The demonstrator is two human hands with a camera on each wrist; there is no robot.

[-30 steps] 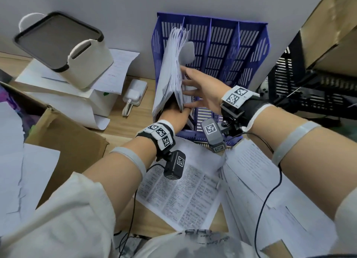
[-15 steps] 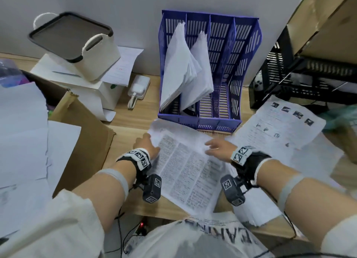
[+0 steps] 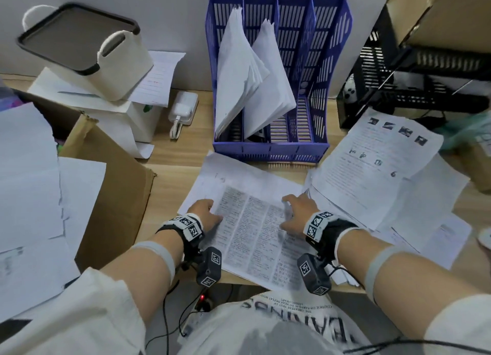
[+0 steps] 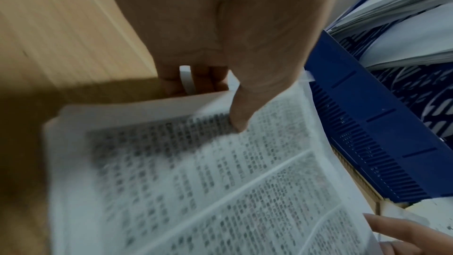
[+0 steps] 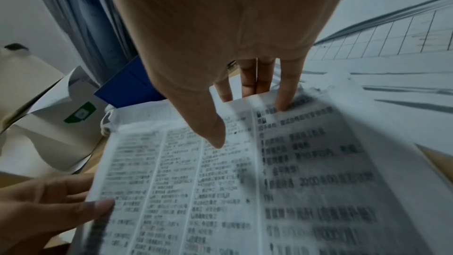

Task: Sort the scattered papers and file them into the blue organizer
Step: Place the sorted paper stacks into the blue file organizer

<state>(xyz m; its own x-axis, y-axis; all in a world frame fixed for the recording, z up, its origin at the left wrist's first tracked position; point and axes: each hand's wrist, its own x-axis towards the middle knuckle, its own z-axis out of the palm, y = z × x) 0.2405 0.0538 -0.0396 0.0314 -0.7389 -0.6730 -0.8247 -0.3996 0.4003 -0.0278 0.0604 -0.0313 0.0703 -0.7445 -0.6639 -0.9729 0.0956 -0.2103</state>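
The blue organizer point(image 3: 268, 148) stands against the wall, with white paper stacks point(image 3: 233, 83) leaning in its two left compartments. In front of it lies a densely printed sheet point(image 3: 249, 232) in columns. My left hand point(image 3: 210, 208) pinches the sheet's left edge. In the left wrist view its thumb lies on the sheet point(image 4: 196, 181) and its fingers point(image 4: 196, 82) curl under the edge. My right hand point(image 3: 288, 211) grips the right edge. In the right wrist view the thumb is on the sheet point(image 5: 220, 191) and several fingers point(image 5: 247, 80) pass behind its edge.
More scattered papers point(image 3: 372, 168) spread over the desk to the right. A cardboard box point(image 3: 114, 174) with loose sheets point(image 3: 29, 168) is at the left. A white basket point(image 3: 87, 51), a charger point(image 3: 183, 107) and a black crate point(image 3: 398, 75) stand at the back.
Both hands left the papers in the organizer's left compartments and came down to the desk. They now hold the printed sheet by its two side edges.
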